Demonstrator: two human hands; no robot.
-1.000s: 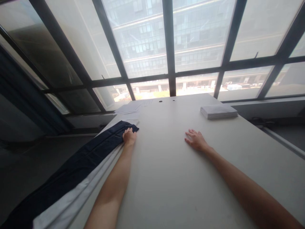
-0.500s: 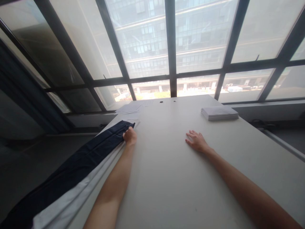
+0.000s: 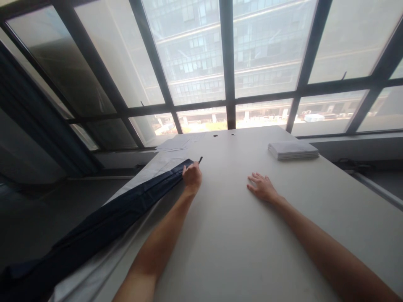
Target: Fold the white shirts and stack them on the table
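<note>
My left hand (image 3: 192, 175) is closed on the upper end of a dark navy garment (image 3: 135, 195), long and narrow like a pair of trousers. A small dark tip of it pokes out beyond my fingers. From there the cloth slants down across the left side of the white table (image 3: 226, 235) and over its edge. White cloth (image 3: 94, 268) lies underneath, partly hidden by the navy garment. My right hand (image 3: 262, 187) rests on the table, holding nothing, its fingers spread. Beyond it is a folded stack of white cloth (image 3: 292, 150).
Several white sheets (image 3: 173, 143) lie at the far left of the table. Two small holes, one a dark round hole (image 3: 215, 135), are near its far edge. Large windows (image 3: 198, 54) stand behind the table, with a dark curtain (image 3: 40, 105) at left.
My left hand has moved to the right, drawing the end of the navy garment with it. More white cloth shows on the far side. My right hand stays in place on the table.
</note>
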